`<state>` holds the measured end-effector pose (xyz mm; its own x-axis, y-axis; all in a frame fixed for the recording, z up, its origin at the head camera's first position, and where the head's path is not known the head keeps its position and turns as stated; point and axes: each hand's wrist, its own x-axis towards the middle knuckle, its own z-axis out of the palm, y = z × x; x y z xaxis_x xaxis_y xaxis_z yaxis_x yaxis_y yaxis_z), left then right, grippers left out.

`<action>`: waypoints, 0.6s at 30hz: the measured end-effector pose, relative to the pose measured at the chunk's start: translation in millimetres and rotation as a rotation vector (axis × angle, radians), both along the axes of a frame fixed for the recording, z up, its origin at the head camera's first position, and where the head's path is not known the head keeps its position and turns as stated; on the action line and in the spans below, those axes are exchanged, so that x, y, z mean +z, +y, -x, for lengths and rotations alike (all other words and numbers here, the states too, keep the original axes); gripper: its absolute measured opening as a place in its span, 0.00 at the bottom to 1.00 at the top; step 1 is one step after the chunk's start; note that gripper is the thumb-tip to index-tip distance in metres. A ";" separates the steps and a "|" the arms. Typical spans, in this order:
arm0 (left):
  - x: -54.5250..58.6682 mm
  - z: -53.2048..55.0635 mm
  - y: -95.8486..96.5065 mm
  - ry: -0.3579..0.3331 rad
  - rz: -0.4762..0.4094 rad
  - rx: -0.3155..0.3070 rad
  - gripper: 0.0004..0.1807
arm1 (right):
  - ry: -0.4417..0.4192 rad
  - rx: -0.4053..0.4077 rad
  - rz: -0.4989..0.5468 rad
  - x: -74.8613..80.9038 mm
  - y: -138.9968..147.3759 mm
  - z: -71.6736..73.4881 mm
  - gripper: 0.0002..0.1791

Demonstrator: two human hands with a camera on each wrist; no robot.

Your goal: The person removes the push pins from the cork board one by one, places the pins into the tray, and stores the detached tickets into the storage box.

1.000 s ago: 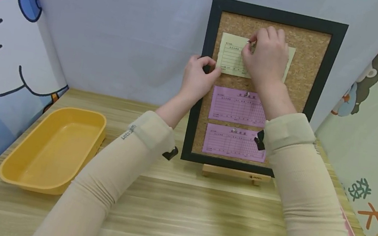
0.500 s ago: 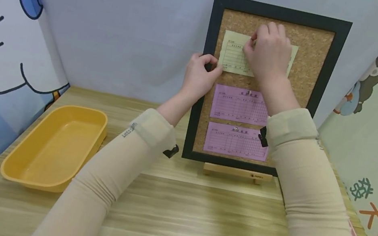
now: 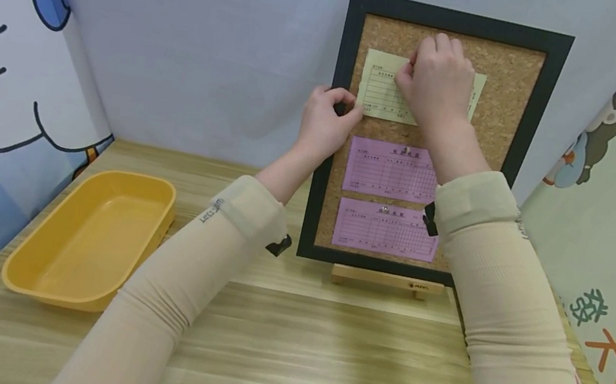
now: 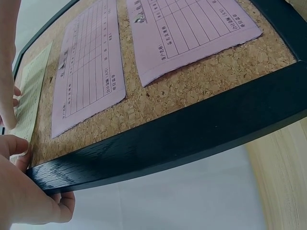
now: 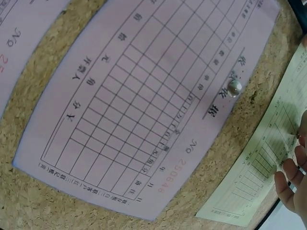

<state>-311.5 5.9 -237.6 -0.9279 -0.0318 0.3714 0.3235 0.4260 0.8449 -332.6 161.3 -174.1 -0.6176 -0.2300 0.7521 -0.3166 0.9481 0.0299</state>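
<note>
A black-framed cork board point(image 3: 505, 115) stands upright on a small wooden stand point(image 3: 384, 281). My left hand point(image 3: 324, 121) grips its left edge, fingers behind the frame and thumb in front, by the lower left corner of a pale yellow receipt slip point(image 3: 379, 90). Over the upper middle of that slip is my right hand point(image 3: 440, 86), thumb and index finger pinched together at a push pin mostly hidden by the fingers. Below hang two purple receipt slips, the upper slip point(image 3: 382, 176) and the lower slip point(image 3: 364, 230), each with a round silver push pin point(image 5: 234, 88) near its top.
A yellow plastic tray point(image 3: 167, 224) rests on the wooden table point(image 3: 283, 361) at the left. Behind the right forearm, a sliver of a pink object point(image 3: 578, 382) shows. A pale cloth wall point(image 3: 214, 58) rises behind the board.
The right fingers have shifted slightly on the yellow slip, and the silver pin glimpsed at the fingertips earlier is now covered. The left hand keeps its grip. The head view has tilted slightly.
</note>
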 end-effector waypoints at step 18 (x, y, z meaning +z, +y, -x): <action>-0.2 2.6 0.0 -0.021 0.017 0.005 0.10 | 0.063 0.062 -0.020 -2.3 4.0 -0.7 0.11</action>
<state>-314.1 5.8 -237.8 -0.9355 -0.0302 0.3520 0.3033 0.4421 0.8441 -331.9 165.3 -176.4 -0.5535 -0.2814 0.7839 -0.3715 0.9258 0.0701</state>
